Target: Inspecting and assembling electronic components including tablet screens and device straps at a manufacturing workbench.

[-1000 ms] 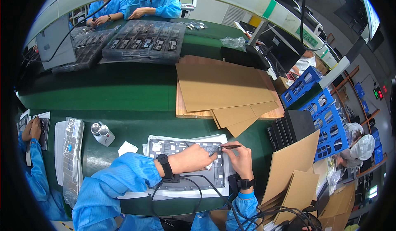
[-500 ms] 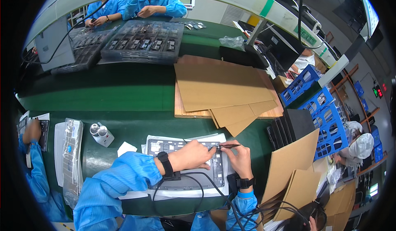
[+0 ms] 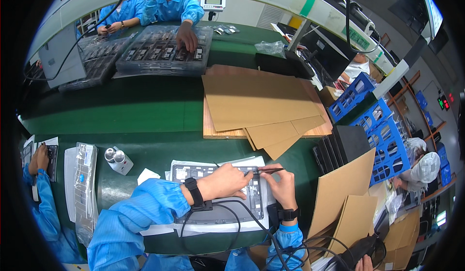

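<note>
A flat grey device housing with many small white and dark patches lies on white sheets in front of me. My right hand grips dark tweezers at the housing's upper right corner, their tips pointing left. Across the housing reaches my left hand, its thumb and index finger drawn together close to the tweezer tips. Anything small between those fingers is too small to make out. A black strap with a cable circles my left wrist, and another circles the right.
Left of the housing stand silver-topped bottles and a stack of bagged panels. Cardboard sheets lie beyond; more cardboard leans at right near blue racks. A co-worker's hand is over a clear parts tray.
My hands stay almost in place, with the tweezers shifted slightly. Across the table, a co-worker's hand has come down into the parts tray. The co-worker's hands at far left have moved.
</note>
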A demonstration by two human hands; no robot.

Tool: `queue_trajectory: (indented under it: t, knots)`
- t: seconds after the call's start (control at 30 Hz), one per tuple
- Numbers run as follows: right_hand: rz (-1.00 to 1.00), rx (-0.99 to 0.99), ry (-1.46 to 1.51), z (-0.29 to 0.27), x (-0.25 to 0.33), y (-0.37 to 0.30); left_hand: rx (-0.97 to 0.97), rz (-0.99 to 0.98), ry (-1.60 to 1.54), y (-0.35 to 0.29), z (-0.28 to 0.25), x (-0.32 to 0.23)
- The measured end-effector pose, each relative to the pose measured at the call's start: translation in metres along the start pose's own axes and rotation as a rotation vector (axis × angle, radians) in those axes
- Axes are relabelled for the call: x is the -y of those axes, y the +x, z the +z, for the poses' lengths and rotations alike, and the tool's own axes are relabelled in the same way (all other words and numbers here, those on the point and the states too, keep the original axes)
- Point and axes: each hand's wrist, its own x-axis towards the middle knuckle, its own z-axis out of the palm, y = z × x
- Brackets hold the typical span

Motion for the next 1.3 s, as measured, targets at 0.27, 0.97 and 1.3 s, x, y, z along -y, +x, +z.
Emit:
queue_trajectory:
  t: [0.27,0.97,1.3]
  knots:
    - [0.007,-0.079,0.043,0.000,-0.004,-0.002,-0.010,-0.017,0.028,-0.001,-0.002,-0.001]
    - [0.264,-0.418,0.010,-0.033,0.030,-0.071,0.054,-0.005,0.120,0.007,0.005,-0.004]
    - [0.368,-0.341,-0.053,-0.029,0.032,-0.084,-0.262,-0.827,0.053,-0.102,-0.071,-0.022]
